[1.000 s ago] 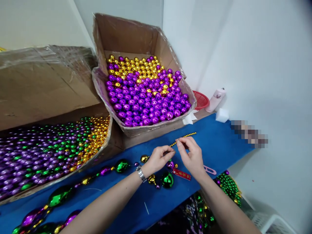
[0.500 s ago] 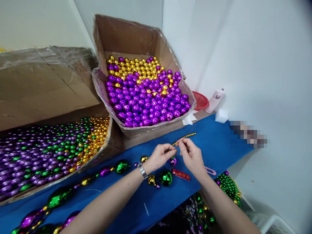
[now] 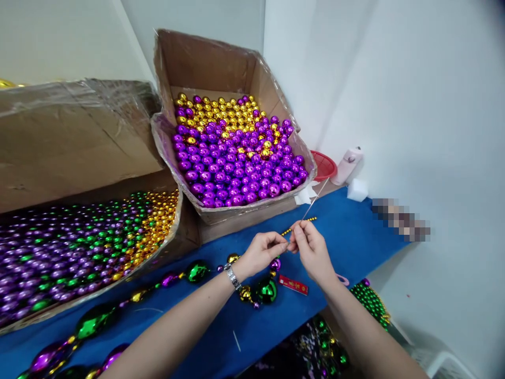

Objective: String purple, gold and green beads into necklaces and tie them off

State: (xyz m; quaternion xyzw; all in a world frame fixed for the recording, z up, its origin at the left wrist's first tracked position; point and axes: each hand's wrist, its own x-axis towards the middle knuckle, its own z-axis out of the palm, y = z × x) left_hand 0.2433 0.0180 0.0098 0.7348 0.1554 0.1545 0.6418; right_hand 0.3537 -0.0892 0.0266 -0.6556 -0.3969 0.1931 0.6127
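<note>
Our left hand (image 3: 261, 251) and right hand (image 3: 313, 251) meet fingertip to fingertip above the blue table (image 3: 355, 231). Both pinch a short strand of small gold beads (image 3: 300, 225), which sticks out past the fingers, up and away from us. The right thumb and forefinger also nip a thin pale thread (image 3: 315, 199), which rises straight and taut from the pinch toward the far box.

On the left wrist we wear a metal watch (image 3: 231, 276). Just under both hands lies a string of big beads, with a purple bead (image 3: 275, 264) right below the left fingers and a green bead (image 3: 267, 290) nearer to us. The string trails off to our left along the table. A small red tag (image 3: 293, 285) lies under the right hand, and a pink clip (image 3: 342, 279) peeks out just right of that wrist.

Beyond the hands stands an open cardboard box (image 3: 209, 58) heaped with purple and gold balls (image 3: 236, 158). Far left of the hands, a second box (image 3: 71, 142) holds purple, green and gold bead strands (image 3: 79, 242). Right of the far box we see a red basket (image 3: 324, 164) and a white block (image 3: 357, 189). Near our right elbow, green bead strands (image 3: 371, 302) hang off the table's edge.
</note>
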